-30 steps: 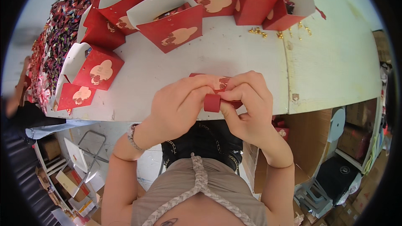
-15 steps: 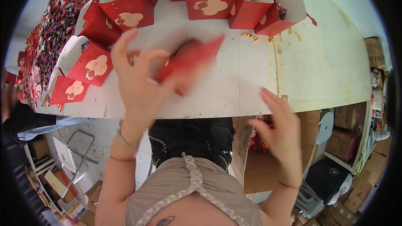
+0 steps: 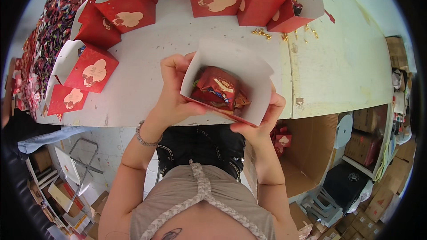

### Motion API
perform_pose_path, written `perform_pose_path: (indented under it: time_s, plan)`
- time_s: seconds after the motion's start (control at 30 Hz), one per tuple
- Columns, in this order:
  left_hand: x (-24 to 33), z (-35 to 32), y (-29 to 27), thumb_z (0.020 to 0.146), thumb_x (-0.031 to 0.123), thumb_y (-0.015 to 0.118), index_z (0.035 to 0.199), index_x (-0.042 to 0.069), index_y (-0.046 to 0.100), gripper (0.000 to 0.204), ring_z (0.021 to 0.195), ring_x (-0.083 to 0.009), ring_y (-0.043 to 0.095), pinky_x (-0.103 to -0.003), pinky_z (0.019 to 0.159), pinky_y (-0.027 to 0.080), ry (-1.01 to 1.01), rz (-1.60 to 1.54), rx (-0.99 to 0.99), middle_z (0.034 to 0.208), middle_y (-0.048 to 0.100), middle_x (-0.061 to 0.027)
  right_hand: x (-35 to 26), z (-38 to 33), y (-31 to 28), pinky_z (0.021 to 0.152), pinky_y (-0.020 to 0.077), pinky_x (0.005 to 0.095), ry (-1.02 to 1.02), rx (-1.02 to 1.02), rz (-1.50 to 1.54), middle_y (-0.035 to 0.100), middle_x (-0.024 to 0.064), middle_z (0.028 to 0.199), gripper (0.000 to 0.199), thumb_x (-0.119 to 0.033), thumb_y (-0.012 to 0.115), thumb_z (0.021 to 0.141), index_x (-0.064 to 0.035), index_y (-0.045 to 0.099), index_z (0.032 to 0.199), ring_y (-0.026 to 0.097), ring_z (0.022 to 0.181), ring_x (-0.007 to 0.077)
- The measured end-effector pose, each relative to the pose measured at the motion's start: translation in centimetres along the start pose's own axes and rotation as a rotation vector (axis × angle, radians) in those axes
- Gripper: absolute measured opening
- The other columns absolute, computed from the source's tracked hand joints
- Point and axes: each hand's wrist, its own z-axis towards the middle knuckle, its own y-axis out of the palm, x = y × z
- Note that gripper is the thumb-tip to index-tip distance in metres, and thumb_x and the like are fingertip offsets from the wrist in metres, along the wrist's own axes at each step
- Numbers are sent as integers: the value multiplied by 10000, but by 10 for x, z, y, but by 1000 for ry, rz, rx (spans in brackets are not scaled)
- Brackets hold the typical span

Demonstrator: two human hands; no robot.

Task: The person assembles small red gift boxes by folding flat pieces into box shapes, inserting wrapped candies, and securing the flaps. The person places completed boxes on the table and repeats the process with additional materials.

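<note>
Between both hands is an open red gift box (image 3: pixel 255 89) with a white inside, its mouth facing up at me. My left hand (image 3: pixel 171 98) grips its left side, thumb along the near edge. On the right side, my right hand (image 3: pixel 263 126) wraps the near corner, thumb in front. Inside the box lie wrapped sweets (image 3: pixel 218 84), mostly in red wrappers with some green and orange. The box is just above the near edge of the white table (image 3: pixel 133 75); whether it touches the surface I cannot tell.
Several more open red boxes (image 3: pixel 213 2) stand in an arc at the back and left. A heap of wrapped sweets (image 3: pixel 58 22) fills the far left. Small gold pieces (image 3: pixel 262 34) lie at the right. A cardboard carton (image 3: pixel 307 155) holding red items stands below the table edge.
The blurred red piece near my left hand has given way to an open box with sweets showing. My right hand has come in from the right and now holds the box too.
</note>
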Motion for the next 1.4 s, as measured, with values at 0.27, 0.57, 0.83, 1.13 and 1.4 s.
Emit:
perform_pose_path:
  time_s: [0.27, 0.57, 0.83, 1.13, 1.4]
  plan:
    - [25, -5, 15, 795, 130, 737, 832, 31, 483, 276, 888, -150, 494, -268, 811, 418, -89, 154, 244, 993, 532, -81, -3, 9, 10, 778, 414, 304, -123, 69, -465, 526, 142, 1057, 248, -234, 679, 847, -38, 537, 897, 502, 879, 192]
    - [33, 10, 22, 841, 77, 681, 834, 16, 520, 172, 761, -70, 487, -204, 685, 426, -220, 142, 443, 821, 534, -1, -2, 27, 15, 953, 406, 349, 123, 60, -141, 428, 226, 1298, 344, -31, 722, 768, 4, 501, 1030, 481, 1169, 267]
    - [20, 14, 16, 863, 294, 673, 1015, 58, 471, 346, 934, -71, 471, -225, 821, 422, -161, -247, 311, 1035, 498, -6, 9, 17, 19, 1066, 261, 409, 65, 102, 153, 161, 298, 1487, 489, -385, 537, 929, -31, 357, 1215, 295, 1345, 298]
    - [20, 11, 0, 885, 312, 642, 988, 44, 500, 321, 855, -44, 494, -194, 750, 428, -247, -274, 243, 998, 527, -8, 3, 18, 7, 775, 504, 254, 443, 278, 519, 675, 112, 963, 213, 38, 632, 848, 64, 593, 1056, 630, 853, 121]
    - [28, 29, 11, 918, 220, 608, 914, 15, 573, 209, 746, -31, 526, -189, 673, 457, -377, -123, 396, 839, 598, 1, 16, 19, 25, 836, 468, 274, 141, 381, -99, 573, 208, 1177, 242, -13, 620, 874, 35, 503, 1081, 592, 963, 162]
